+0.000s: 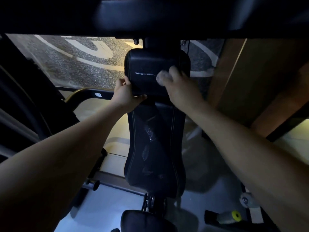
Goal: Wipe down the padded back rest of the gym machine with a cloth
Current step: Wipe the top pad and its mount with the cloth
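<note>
A black padded head pad sits above the long black back rest, which shows wet smears down its middle. My left hand grips the head pad's lower left corner, thumb under its bottom edge. My right hand presses a crumpled whitish cloth against the right half of the head pad; hand and cloth are blurred. A thin pale streak runs across the pad left of the cloth.
A dark padded bar of the machine crosses overhead. The black seat lies at the bottom. A window onto a marked road is behind; a wooden panel stands right. A yellow knob sits low right.
</note>
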